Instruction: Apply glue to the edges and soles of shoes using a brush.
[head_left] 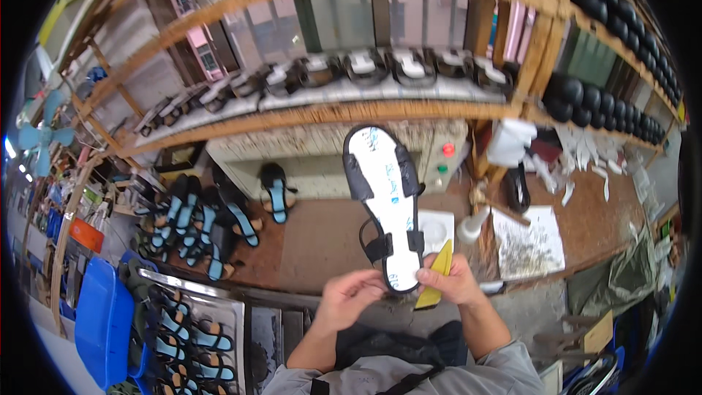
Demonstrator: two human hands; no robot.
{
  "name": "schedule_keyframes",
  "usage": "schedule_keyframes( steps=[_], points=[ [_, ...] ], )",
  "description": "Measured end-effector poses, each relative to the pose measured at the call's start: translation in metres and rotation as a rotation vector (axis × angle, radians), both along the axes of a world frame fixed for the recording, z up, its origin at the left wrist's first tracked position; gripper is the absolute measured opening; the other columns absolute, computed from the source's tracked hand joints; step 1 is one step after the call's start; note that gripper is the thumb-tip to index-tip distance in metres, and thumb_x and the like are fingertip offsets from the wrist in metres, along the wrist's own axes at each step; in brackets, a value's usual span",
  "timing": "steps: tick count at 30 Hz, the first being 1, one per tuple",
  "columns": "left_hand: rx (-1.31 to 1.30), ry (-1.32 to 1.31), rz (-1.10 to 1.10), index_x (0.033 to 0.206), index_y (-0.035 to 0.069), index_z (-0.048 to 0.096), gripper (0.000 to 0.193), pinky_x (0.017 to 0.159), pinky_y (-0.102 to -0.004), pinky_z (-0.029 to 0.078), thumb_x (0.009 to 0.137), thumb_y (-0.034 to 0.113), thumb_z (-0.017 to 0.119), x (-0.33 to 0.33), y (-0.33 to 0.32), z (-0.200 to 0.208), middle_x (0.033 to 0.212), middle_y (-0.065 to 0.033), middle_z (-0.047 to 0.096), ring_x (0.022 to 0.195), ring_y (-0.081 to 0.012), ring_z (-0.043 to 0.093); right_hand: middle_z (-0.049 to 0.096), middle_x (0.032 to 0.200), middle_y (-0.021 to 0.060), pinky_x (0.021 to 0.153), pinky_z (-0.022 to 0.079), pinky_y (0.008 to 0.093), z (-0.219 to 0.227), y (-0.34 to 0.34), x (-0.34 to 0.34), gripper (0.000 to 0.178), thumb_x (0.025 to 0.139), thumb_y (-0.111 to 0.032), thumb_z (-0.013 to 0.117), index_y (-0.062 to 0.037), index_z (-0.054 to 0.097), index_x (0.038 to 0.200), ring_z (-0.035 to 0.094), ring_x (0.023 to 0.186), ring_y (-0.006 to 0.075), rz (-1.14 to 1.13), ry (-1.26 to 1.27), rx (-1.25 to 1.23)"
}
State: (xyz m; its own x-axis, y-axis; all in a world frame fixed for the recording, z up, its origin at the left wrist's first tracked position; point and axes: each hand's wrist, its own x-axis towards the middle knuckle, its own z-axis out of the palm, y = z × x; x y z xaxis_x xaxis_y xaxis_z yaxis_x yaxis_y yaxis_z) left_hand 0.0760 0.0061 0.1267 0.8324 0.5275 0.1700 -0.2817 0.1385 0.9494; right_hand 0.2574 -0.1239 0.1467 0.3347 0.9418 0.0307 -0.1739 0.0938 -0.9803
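Observation:
A black-strapped sandal [395, 197] stands upright in front of me, toe pointing away, with its white, blue-marked underside turned toward me. My right hand [464, 287] is closed at the heel, its thumb pressing on the white sole. The same hand also holds a thin yellow blade-shaped piece [441, 260] with a dark lower tip; its exact kind is unclear. At the left edge of the heel, my left hand [347, 298] touches the sandal with fingers drawn together. A side strap loops out on the sandal's left.
Behind is a cream machine [263, 143] with red and green buttons. Sandals line a wooden shelf [329, 113] above it. Blue-lined sandals [212, 227] crowd the bench's left, and more fill a metal tray [238, 314]. A white bottle [475, 225] and stained paper [528, 241] lie right.

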Motion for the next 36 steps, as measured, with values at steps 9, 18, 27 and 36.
schedule_keyframes(
  steps=[9,18,27,36],
  points=[
    [-0.133,-0.095,0.196,0.095,-0.006,0.057,0.018,0.049,-0.0278,0.050,0.085,0.010,0.057,0.016,0.060,0.193,0.071,-0.0100,0.061,0.057,-0.0160,0.060,0.061,0.071,0.0015,0.059,0.045,0.0213,0.161,0.066,0.011,0.027,0.087,-0.022,0.060,0.0029,0.063,0.097,0.056,0.066,0.0074,0.116,-0.178,0.074],
    [-0.063,-0.199,-0.010,0.090,0.001,0.054,0.016,0.053,-0.0249,0.045,0.084,0.015,0.057,0.145,0.226,0.381,0.075,-0.0077,0.059,0.062,-0.0118,0.054,0.062,0.069,0.0030,0.067,0.045,0.0244,0.147,0.064,0.029,0.023,0.088,-0.022,0.058,-0.0003,0.063,0.087,0.056,0.071,0.0097,-0.177,-0.058,0.074],
    [-0.164,-0.112,-0.039,0.085,-0.001,0.055,0.011,0.055,-0.0266,0.055,0.082,0.010,0.054,0.252,0.270,0.391,0.073,-0.0101,0.062,0.059,-0.0148,0.061,0.059,0.065,0.0060,0.058,0.044,0.0244,0.123,0.020,0.041,0.022,0.085,-0.020,0.060,0.0018,0.061,0.087,0.055,0.060,0.0128,-0.415,0.044,0.114],
    [0.008,-0.543,0.313,0.092,0.000,0.056,0.019,0.057,-0.0289,0.052,0.087,0.019,0.056,0.182,0.206,0.341,0.075,-0.0110,0.061,0.062,-0.0165,0.060,0.058,0.070,0.0055,0.057,0.047,0.0265,0.094,0.020,0.046,0.027,0.090,-0.027,0.053,-0.0004,0.058,0.087,0.057,0.062,0.0136,-0.640,0.295,0.086]
  ],
)
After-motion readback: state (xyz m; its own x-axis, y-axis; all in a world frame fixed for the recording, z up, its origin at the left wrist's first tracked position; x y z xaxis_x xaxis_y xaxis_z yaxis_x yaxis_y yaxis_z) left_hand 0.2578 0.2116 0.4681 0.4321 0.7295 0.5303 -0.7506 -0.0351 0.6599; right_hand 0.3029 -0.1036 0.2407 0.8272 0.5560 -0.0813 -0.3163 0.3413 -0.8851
